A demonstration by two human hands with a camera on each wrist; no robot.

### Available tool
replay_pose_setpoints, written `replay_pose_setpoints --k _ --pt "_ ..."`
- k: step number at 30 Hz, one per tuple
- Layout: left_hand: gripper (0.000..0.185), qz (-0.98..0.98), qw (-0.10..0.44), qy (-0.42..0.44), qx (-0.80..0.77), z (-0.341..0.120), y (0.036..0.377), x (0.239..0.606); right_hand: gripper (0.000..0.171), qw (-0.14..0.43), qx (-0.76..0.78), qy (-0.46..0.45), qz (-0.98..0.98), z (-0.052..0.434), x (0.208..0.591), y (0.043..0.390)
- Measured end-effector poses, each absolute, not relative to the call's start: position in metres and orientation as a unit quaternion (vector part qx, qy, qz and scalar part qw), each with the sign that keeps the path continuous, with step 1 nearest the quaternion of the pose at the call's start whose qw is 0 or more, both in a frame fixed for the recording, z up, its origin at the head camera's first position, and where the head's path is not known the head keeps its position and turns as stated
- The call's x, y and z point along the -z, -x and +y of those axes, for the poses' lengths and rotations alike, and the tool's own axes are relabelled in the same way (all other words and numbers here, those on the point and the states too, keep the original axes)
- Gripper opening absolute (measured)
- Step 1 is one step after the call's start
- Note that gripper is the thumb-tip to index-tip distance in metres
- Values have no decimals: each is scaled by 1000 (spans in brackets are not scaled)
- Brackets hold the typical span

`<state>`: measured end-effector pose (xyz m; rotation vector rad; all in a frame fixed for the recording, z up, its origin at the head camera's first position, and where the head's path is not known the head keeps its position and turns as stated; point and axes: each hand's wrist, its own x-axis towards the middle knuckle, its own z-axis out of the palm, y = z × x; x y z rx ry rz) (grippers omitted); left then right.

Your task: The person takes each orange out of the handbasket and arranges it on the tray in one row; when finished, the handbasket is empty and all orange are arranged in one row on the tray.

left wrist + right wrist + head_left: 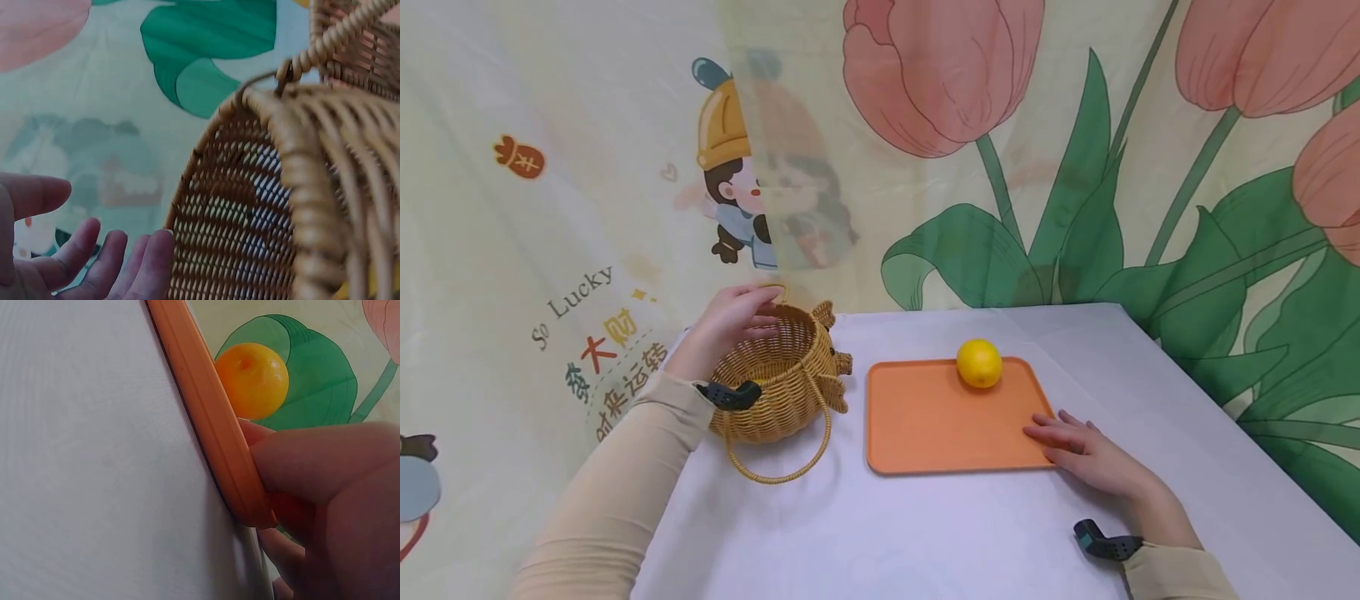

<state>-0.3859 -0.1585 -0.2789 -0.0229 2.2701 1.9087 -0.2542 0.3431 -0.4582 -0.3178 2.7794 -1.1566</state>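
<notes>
My left hand [743, 318] is over the mouth of a pig-shaped wicker basket [790, 417], its fingers loosely extended and holding nothing. In the left wrist view the fingertips [164, 240] are right at the woven rim. Something yellow [766, 372] shows inside the basket, mostly hidden by the weave and my wrist. My right hand [1090, 454] rests at the right edge of an orange tray [940, 425], relaxed fingers lying over the rim. A yellow lemon [979, 363] sits at the tray's back right.
The basket's rope handle [778, 481] hangs down in front onto the white tablecloth [850, 533]. Behind the table hangs a printed curtain [805, 167] with tulips and cartoon figures. Each wrist wears a black camera band [733, 395].
</notes>
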Motion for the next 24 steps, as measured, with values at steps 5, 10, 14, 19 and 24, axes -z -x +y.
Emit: replay_pose_setpoints --k 5,10,14,19,24 --pt "71 749 99 23 -655 -172 397 284 34 57 380 105 917 343 456 254" --pt "73 755 97 39 -648 -179 403 287 34 55 376 103 919 343 454 253" --pt "73 765 101 49 -635 -181 408 289 33 56 375 103 920 342 452 253" --pt "73 784 102 45 -611 -181 412 291 33 53 379 108 918 341 452 253" --pt "68 813 95 41 -573 -179 418 296 33 52 377 106 919 342 454 252"
